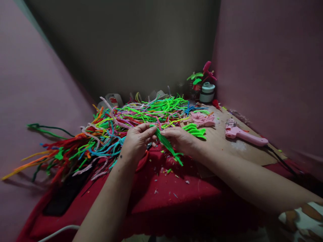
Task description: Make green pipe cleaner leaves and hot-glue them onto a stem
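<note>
A green pipe-cleaner piece (168, 146), long and leaf-shaped with a pointed lower end, hangs slanting between my hands over the red cloth. My left hand (137, 141) is closed, its thumb and fingers pinching the upper end. My right hand (180, 139) pinches the same piece from the right side, near its top. Just behind both hands lies a heap of loose pipe cleaners (161, 109) in many colours. Several bent green pipe-cleaner pieces (195, 131) rest beside my right hand. Under my left hand, a red looped handle (143, 162) is partly hidden.
A pink glue gun (246, 134) with a black cord lies on a brown board (219, 148) at right. Pink fuzzy pieces (202, 118), a lidded jar (207, 92) and a pipe-cleaner flower (208, 70) are farther back. A dark phone-like slab (65, 196) lies left; scraps dot the red cloth (171, 198).
</note>
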Available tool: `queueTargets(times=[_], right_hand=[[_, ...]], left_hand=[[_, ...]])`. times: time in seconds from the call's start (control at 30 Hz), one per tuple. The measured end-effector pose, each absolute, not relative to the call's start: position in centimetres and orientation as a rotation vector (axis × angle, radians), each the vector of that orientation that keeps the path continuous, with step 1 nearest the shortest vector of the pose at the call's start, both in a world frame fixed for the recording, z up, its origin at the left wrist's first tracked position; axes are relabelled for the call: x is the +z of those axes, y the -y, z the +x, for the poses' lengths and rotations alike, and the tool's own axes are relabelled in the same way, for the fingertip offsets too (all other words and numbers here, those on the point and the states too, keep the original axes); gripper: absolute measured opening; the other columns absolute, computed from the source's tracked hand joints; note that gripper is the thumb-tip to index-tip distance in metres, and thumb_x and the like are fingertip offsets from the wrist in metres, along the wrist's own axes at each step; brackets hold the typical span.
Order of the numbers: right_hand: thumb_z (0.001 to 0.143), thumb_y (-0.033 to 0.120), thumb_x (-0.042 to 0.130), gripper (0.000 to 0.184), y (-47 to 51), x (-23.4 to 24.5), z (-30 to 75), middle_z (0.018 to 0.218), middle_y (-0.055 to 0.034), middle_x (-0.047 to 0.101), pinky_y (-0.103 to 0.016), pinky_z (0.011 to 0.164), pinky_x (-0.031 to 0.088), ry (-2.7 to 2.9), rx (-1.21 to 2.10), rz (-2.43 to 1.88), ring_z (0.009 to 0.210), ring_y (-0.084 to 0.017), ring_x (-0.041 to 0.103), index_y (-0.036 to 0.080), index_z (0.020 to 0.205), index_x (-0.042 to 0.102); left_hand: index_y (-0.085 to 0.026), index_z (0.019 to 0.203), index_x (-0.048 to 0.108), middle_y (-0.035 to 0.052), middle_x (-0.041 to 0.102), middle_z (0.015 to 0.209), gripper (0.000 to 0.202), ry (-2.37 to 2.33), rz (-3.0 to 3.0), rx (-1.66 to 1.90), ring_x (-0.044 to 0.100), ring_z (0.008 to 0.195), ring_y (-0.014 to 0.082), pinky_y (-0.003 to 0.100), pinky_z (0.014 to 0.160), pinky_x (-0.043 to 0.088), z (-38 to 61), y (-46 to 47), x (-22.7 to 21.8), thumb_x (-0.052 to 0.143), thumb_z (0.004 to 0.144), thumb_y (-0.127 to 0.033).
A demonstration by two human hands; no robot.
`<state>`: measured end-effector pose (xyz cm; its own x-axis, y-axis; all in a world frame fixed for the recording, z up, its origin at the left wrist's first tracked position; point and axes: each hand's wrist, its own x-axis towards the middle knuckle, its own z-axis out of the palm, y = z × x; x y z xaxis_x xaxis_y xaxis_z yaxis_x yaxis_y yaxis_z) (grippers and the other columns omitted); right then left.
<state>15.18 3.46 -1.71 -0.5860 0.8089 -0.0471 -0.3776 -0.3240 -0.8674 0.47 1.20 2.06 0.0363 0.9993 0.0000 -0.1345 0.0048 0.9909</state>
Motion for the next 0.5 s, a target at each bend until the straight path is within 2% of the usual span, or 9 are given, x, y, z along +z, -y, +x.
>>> queueTargets(times=[0.13, 0.27, 0.37, 0.5], right_hand=[[0.082, 0.026, 0.049, 0.023, -3.4, -1.4, 15.2, 0.068, -0.0074, 0.066, -0.029, 0.067, 0.047, 1.064, 2.160, -0.641, 0.061, -0.013, 0.059, 0.011, 0.080, 0.066], [0.088, 0.025, 0.039, 0.030, -3.4, -1.3, 15.4, 0.065, -0.0083, 0.067, -0.028, 0.062, 0.049, 1.059, 2.245, -0.688, 0.056, -0.015, 0.062, 0.009, 0.087, 0.064], [0.087, 0.025, 0.042, 0.028, -3.2, -1.3, 15.5, 0.065, -0.0092, 0.067, -0.028, 0.061, 0.050, 1.099, 2.254, -0.695, 0.054, -0.015, 0.063, 0.007, 0.084, 0.063], [0.076, 0.017, 0.056, 0.009, -2.8, -1.4, 15.5, 0.065, -0.0091, 0.068, -0.030, 0.061, 0.052, 1.190, 2.215, -0.684, 0.055, -0.016, 0.064, 0.008, 0.074, 0.061]], left_hand=[[-0.015, 0.073, 0.063, -0.0028, 0.058, 0.054, 0.020, -1.092, 1.166, 1.242, 0.051, 0.043, 0.0075, 0.019, 0.041, 0.041, 0.2, -1.3, 1.9, 0.073, 0.063, -0.029], [-0.014, 0.075, 0.062, -0.0022, 0.058, 0.058, 0.022, -1.120, 1.182, 1.261, 0.051, 0.044, 0.0067, 0.018, 0.042, 0.039, 0.0, -1.4, 1.5, 0.072, 0.064, -0.030], [-0.014, 0.075, 0.062, -0.0038, 0.055, 0.056, 0.022, -1.122, 1.184, 1.337, 0.047, 0.042, 0.0055, 0.018, 0.040, 0.036, -0.3, -1.6, 1.3, 0.072, 0.064, -0.030], [-0.013, 0.073, 0.061, -0.0043, 0.053, 0.057, 0.021, -1.140, 1.200, 1.486, 0.048, 0.043, 0.0053, 0.018, 0.040, 0.037, -0.8, -2.2, 1.4, 0.071, 0.063, -0.028]])
